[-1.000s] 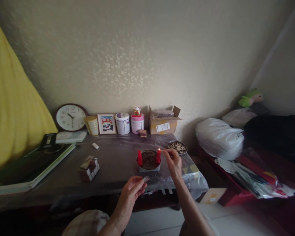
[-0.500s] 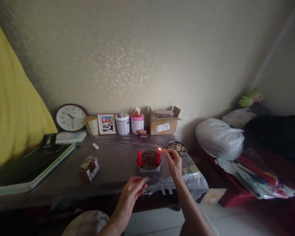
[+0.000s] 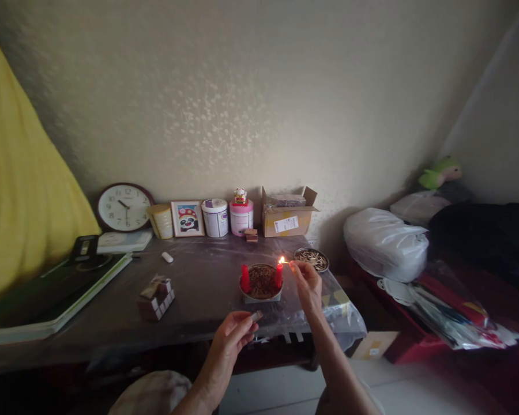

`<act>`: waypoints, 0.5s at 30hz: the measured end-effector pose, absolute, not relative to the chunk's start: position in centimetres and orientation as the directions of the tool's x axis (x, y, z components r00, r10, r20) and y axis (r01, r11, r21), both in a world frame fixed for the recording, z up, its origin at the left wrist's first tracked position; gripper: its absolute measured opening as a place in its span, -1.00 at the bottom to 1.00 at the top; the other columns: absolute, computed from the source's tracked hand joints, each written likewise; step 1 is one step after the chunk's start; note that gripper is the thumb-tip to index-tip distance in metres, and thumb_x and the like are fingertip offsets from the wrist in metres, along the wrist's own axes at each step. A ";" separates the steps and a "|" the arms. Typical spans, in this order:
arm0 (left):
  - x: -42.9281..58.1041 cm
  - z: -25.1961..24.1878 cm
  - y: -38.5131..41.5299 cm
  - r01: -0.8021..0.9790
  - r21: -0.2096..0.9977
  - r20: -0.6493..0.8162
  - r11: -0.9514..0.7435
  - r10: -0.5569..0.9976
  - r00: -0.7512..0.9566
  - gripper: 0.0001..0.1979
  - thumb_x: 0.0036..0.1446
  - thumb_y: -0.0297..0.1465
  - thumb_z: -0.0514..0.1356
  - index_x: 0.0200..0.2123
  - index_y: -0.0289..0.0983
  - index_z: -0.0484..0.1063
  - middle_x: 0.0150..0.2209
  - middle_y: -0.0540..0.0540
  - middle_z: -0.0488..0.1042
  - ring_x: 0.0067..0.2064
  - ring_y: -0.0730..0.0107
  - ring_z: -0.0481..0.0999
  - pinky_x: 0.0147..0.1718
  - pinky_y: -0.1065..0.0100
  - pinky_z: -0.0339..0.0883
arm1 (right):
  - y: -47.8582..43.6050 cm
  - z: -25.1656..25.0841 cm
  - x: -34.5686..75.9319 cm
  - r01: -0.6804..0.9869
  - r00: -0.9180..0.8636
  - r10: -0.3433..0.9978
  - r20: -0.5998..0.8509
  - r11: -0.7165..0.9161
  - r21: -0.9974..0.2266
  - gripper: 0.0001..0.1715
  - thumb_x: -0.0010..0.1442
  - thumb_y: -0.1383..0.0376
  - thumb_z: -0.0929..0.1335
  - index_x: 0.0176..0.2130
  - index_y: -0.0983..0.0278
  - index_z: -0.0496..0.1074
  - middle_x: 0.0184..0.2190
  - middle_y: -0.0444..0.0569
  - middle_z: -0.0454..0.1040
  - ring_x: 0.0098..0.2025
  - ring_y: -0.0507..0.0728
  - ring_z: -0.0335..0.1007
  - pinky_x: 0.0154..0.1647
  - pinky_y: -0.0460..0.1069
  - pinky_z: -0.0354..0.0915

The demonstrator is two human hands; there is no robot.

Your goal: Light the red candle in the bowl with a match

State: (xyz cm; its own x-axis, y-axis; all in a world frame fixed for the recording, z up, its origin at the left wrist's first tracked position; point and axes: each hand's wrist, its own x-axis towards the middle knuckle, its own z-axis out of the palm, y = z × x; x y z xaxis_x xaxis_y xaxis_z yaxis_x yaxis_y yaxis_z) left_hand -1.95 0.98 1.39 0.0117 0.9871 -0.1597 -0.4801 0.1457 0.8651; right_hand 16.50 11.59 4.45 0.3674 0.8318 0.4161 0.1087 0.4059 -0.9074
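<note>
My right hand pinches a burning match, its flame at the top of the right red candle. A second red candle, showing no flame, stands at the left side of the same round bowl of dark, grainy fill. In front of the bowl, at the table's near edge, my left hand is closed on a small matchbox that sticks out past the fingertips. A dish of many matchsticks sits just behind my right hand.
On the dark covered table lie a stack of small matchboxes and a white oval object. Along the wall stand a clock, a framed panda picture, tins and an open cardboard box. Bags are piled at right.
The match flame at the right candle has grown larger and brighter, and the bowl's fill glows redder. My right hand has shifted slightly to the right; my left hand has barely moved.
</note>
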 end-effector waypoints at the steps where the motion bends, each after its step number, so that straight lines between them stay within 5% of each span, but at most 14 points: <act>1: -1.9 1.4 1.0 -0.481 0.864 -0.160 0.146 0.987 0.011 -0.72 -0.08 -0.22 0.36 -0.35 -0.28 0.49 -0.25 -0.14 0.60 -0.25 0.34 0.51 -0.20 0.32 0.31 | 11.5 4.8 16.6 0.093 0.369 0.830 0.417 0.413 -0.906 -0.67 0.00 0.06 0.42 -0.43 0.30 0.49 -0.52 -0.10 0.47 -0.45 0.07 0.34 -0.41 -0.06 0.25; 10: -1.8 1.3 0.8 -0.487 0.861 -0.154 0.144 0.988 0.020 -0.75 -0.03 -0.25 0.33 -0.32 -0.29 0.48 -0.23 -0.16 0.60 -0.22 0.32 0.52 -0.19 0.32 0.32 | 10.4 9.9 22.0 -0.056 0.407 0.806 0.430 0.492 -0.869 -0.58 0.03 -0.07 0.34 -0.49 0.23 0.36 -0.53 -0.15 0.37 -0.50 0.01 0.29 -0.46 -0.06 0.28; 15: -1.8 1.6 0.8 -0.488 0.861 -0.151 0.143 0.988 0.022 -0.74 -0.06 -0.23 0.35 -0.34 -0.27 0.50 -0.20 -0.16 0.60 -0.22 0.34 0.51 -0.19 0.33 0.32 | 11.6 7.3 24.4 0.050 0.425 0.823 0.378 0.396 -0.917 -0.62 -0.23 0.04 0.51 -0.59 0.28 0.45 -0.64 -0.15 0.40 -0.57 0.00 0.26 -0.55 -0.09 0.21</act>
State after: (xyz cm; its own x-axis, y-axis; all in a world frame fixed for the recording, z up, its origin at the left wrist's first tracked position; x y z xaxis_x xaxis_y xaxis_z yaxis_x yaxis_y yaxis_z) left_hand -1.77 0.79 1.62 0.0225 0.9883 -0.1511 -0.4882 0.1427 0.8610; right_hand 24.42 11.65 7.29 0.4245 0.8226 0.3783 0.0495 0.3961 -0.9169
